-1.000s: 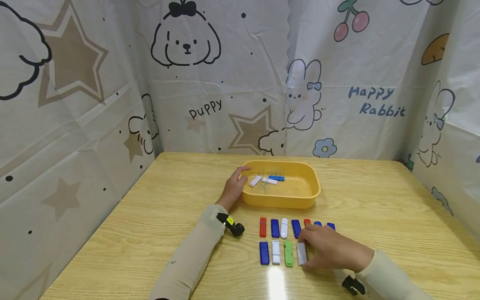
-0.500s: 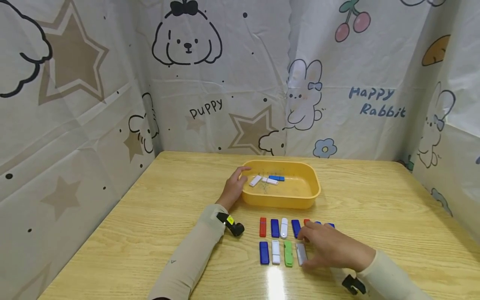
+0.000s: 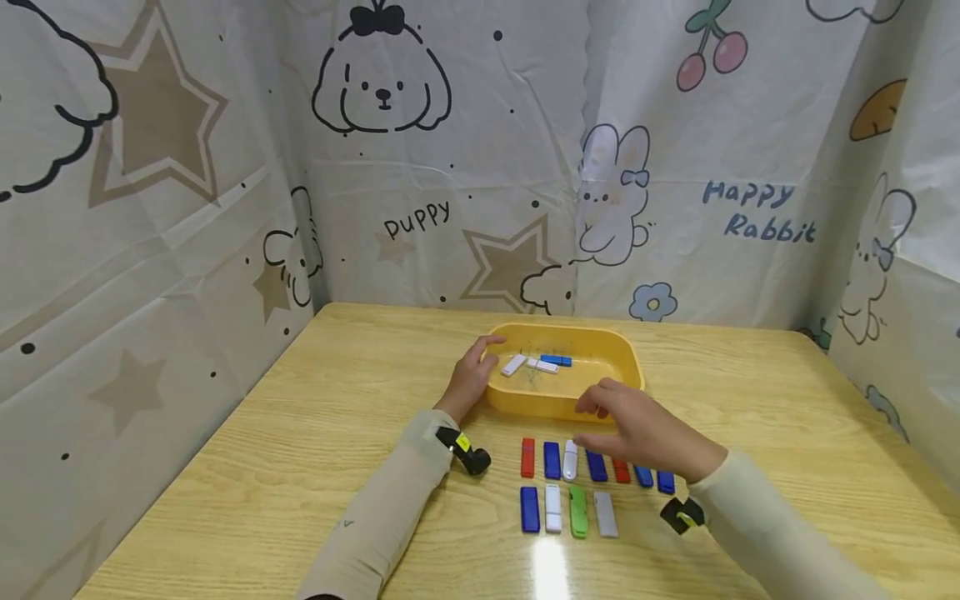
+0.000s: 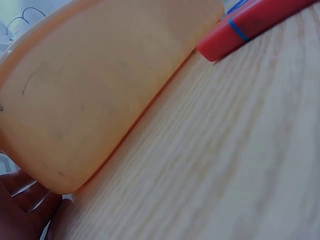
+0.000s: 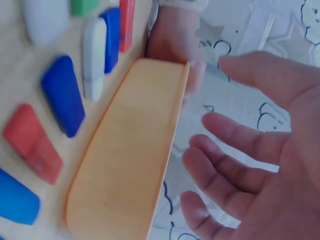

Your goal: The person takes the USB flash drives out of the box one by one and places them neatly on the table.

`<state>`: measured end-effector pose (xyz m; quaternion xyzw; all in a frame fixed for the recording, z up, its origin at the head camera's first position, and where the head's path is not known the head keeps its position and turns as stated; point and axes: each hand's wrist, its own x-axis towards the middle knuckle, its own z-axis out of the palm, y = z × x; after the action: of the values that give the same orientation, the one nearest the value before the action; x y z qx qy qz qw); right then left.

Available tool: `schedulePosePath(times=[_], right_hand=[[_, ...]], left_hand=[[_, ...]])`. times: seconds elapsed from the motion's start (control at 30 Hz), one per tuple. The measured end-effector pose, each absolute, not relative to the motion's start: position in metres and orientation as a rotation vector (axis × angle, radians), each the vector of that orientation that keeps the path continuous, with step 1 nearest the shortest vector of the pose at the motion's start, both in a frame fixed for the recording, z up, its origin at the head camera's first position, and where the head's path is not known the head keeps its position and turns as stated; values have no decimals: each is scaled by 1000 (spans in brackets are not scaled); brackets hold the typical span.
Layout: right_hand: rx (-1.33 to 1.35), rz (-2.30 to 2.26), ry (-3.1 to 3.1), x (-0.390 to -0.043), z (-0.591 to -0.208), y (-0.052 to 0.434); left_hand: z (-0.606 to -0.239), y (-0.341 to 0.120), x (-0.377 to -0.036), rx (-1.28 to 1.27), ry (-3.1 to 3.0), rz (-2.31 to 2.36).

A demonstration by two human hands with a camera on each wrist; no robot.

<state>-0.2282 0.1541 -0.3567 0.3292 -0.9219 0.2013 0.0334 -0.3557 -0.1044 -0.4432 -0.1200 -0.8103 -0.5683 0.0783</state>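
Note:
My left hand (image 3: 468, 377) holds the left end of a yellow plastic tub (image 3: 540, 404); its fingers reach round the tub's corner in the left wrist view. Inside the tub lie two white USB sticks and a blue USB stick (image 3: 557, 361). My right hand (image 3: 637, 421) hangs over the tub's front right side with fingers spread loosely, holding nothing; the right wrist view shows the bare palm. Below it, a back row of red, blue and white USB sticks is partly overlapped by the hand. In the front row are blue, white, green (image 3: 578, 511) and grey (image 3: 605, 514) sticks.
The wooden table (image 3: 315, 433) carries everything. A patterned white curtain (image 3: 420, 167) hangs behind it and along both sides. Small black cameras are strapped to both wrists, the left one (image 3: 468, 457) close to the red stick (image 3: 528, 457).
My right hand has moved from the grey USB stick up and away to the tub's front edge, leaving the stick on the table. The left hand stays at the tub.

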Motion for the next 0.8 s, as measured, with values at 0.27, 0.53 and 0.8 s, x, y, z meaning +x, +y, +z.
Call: schedulePosePath(times=[0.27, 0.53, 0.8], right_hand=[[897, 682, -2823, -271, -357, 144], [802, 684, -2868, -306, -364, 139], [736, 693, -2932, -333, -371, 138]], left_hand=[[-446, -105, -357, -369, -2428, -1713], [-445, -104, -355, -368, -2423, -1742], [-443, -104, -354, -364, -2428, -1710]])
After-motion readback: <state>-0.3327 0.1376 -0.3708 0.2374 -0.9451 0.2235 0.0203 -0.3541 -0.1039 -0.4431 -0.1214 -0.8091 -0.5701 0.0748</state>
